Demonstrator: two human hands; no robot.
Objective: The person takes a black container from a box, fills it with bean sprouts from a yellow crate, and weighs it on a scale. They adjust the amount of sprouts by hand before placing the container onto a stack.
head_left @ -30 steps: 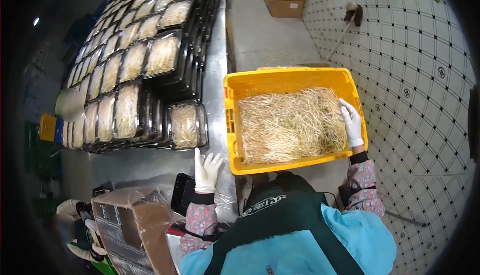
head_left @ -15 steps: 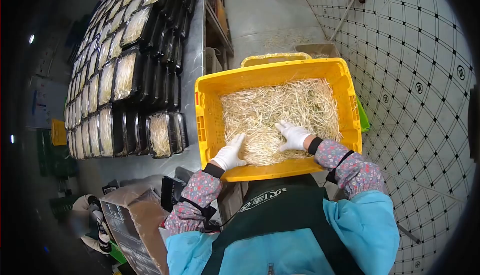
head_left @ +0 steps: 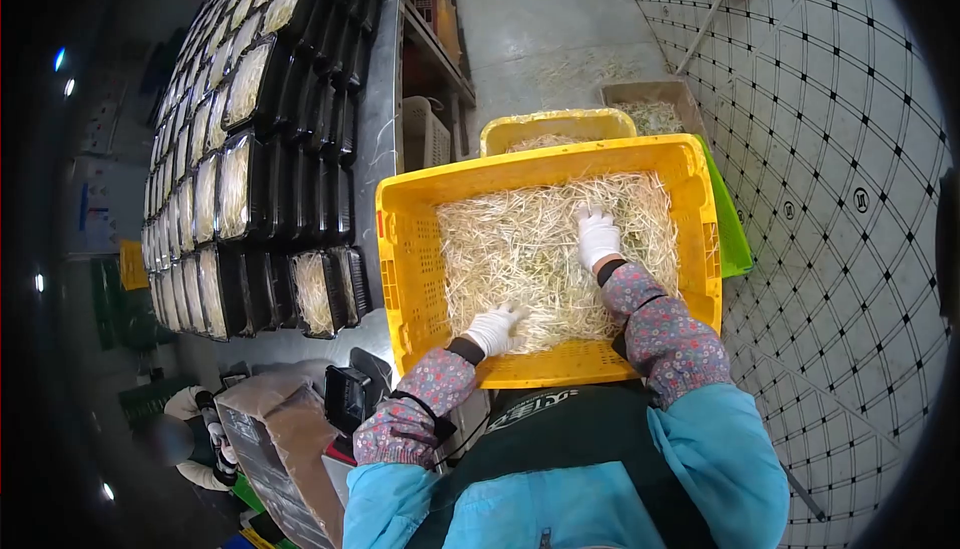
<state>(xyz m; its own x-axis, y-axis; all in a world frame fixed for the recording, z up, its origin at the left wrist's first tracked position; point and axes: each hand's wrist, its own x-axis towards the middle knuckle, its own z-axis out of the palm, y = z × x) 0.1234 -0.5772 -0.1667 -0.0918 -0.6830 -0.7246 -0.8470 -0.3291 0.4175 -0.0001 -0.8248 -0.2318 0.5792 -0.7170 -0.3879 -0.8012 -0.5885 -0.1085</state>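
Pale bean sprouts (head_left: pixel 540 259) fill much of a yellow plastic crate (head_left: pixel 560 371) in front of my body. My left hand (head_left: pixel 493 330), in a white glove, rests on the sprouts near the crate's front left, its fingers stretched out to the right. Farther in and to the right, my white-gloved right hand (head_left: pixel 598 236) reaches forward with its fingers apart, the tips touching the sprouts and partly sunk among them. I see nothing gripped in either hand.
Stacked black trays of sprouts (head_left: pixel 235 189) cover the metal table (head_left: pixel 375 164) on the left. Behind the crate are a second yellow crate (head_left: pixel 560 127) and a box of sprouts (head_left: pixel 655 109). A large carton (head_left: pixel 275 449) stands lower left, beside another person (head_left: pixel 195 439).
My right hand has moved forward over the sprouts. My left hand has come off the crate's left front side and shifted right onto the sprouts. The view has shifted slightly.
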